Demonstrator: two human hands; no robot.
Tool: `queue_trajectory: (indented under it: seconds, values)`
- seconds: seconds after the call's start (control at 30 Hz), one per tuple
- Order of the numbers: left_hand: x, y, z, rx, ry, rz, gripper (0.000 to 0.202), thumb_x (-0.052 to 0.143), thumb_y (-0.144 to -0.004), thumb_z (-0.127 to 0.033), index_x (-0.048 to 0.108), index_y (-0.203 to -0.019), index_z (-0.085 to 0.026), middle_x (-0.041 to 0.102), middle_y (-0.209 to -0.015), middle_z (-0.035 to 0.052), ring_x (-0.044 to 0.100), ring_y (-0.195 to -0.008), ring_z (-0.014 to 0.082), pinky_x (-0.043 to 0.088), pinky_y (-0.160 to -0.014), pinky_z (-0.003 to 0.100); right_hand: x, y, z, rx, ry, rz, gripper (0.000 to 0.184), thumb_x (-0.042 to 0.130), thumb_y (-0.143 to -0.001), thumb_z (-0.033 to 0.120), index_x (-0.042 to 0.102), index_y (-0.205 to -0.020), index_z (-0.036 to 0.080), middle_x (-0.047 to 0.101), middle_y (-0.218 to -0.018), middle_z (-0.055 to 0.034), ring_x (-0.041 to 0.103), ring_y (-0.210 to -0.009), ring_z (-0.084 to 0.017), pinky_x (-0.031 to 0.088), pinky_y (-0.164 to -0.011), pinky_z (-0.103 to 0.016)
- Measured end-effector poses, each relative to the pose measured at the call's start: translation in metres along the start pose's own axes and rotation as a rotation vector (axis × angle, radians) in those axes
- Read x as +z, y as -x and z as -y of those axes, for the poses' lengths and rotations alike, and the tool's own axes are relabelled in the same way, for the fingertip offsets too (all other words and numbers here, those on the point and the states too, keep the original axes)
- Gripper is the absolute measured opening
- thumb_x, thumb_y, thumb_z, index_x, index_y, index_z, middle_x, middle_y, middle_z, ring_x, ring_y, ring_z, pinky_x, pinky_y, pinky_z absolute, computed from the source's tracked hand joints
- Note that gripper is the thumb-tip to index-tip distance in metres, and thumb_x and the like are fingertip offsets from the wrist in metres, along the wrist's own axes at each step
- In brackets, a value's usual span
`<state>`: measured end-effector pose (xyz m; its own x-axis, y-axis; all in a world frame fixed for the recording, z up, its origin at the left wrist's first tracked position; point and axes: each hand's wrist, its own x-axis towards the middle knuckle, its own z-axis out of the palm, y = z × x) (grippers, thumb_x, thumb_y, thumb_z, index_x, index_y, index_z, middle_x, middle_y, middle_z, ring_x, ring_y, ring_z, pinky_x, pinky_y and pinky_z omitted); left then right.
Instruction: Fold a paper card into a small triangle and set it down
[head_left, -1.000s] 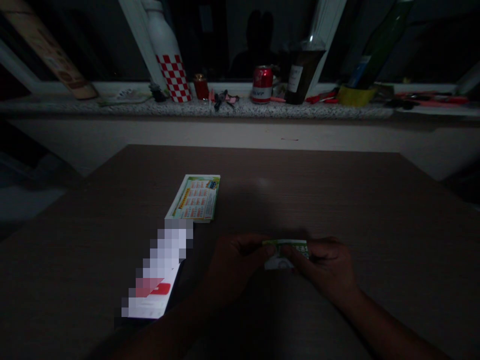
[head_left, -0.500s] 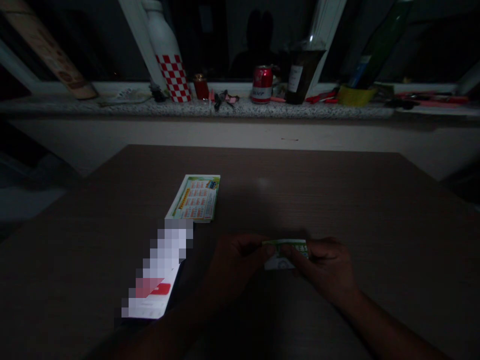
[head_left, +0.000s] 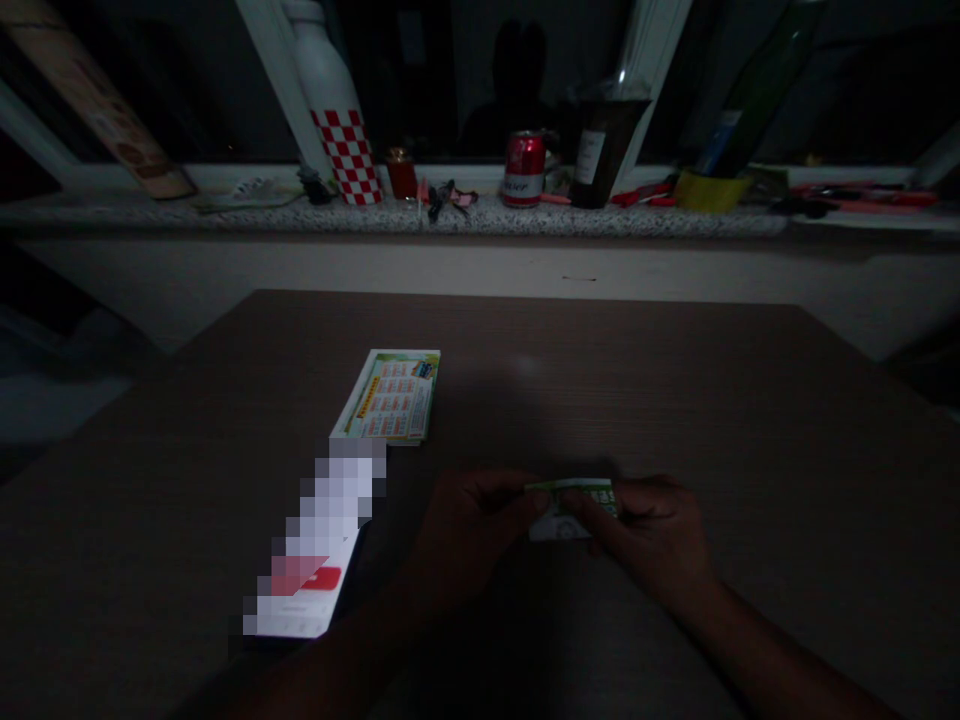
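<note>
My left hand [head_left: 478,518] pinches the left end of a small folded printed paper [head_left: 556,526], its thumb lying on top. From the other side my right hand [head_left: 661,532] grips the same paper, thumb across its middle. The paper shows green print along its upper part and a pale lower flap; fingers cover much of it. Left of my hands lies a stack of printed cards [head_left: 396,402], the top one bearing a calendar-like grid. Just nearer than the stack is a lit phone [head_left: 300,612], its screen mostly blurred out.
Behind the brown table [head_left: 637,380] runs a speckled stone sill [head_left: 465,225]. On it stand a red-and-white checked bottle [head_left: 345,140], a red can [head_left: 524,170], a dark cup [head_left: 596,150] and a green bottle [head_left: 765,90] in a yellow holder [head_left: 712,193], among small clutter.
</note>
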<state>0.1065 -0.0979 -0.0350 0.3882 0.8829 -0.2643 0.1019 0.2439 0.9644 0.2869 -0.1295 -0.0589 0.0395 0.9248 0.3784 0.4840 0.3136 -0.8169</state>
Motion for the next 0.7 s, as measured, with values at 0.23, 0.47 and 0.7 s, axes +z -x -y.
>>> queue_trajectory:
  seconds: [0.23, 0.47, 0.7]
  values:
    - [-0.0007, 0.0001, 0.0007, 0.006, 0.008, 0.023, 0.012, 0.070, -0.078, -0.030, 0.077, -0.085, -0.023, 0.075, -0.081, 0.0010, 0.065, -0.075, 0.0160, 0.045, -0.066, 0.023, -0.0008, -0.0005, -0.0009, -0.002, 0.003, 0.015, 0.042, 0.067, -0.082, 0.031, 0.058, -0.043, 0.017, 0.052, -0.034, 0.0028, 0.043, -0.029, -0.007, 0.029, -0.031, -0.020]
    - [-0.0020, -0.0014, -0.0002, 0.002, -0.079, -0.010, 0.010, 0.069, -0.074, -0.025, 0.075, -0.078, -0.018, 0.073, -0.072, 0.0007, 0.063, -0.068, 0.0145, 0.045, -0.061, 0.022, -0.0008, 0.0003, -0.0011, -0.058, 0.032, 0.005, 0.041, 0.069, -0.080, 0.029, 0.057, -0.043, 0.016, 0.049, -0.035, 0.0043, 0.041, -0.029, -0.006, 0.028, -0.031, -0.018]
    - [-0.0045, -0.0012, 0.0043, 0.015, -0.267, 0.037, 0.010, 0.068, -0.072, -0.025, 0.075, -0.074, -0.019, 0.071, -0.068, -0.0003, 0.060, -0.061, 0.0130, 0.039, -0.054, 0.021, -0.0036, 0.0018, -0.0007, -0.079, 0.064, -0.116, 0.027, 0.074, -0.075, 0.027, 0.062, -0.052, 0.018, 0.062, -0.046, 0.0020, 0.055, -0.038, -0.009, 0.042, -0.041, -0.019]
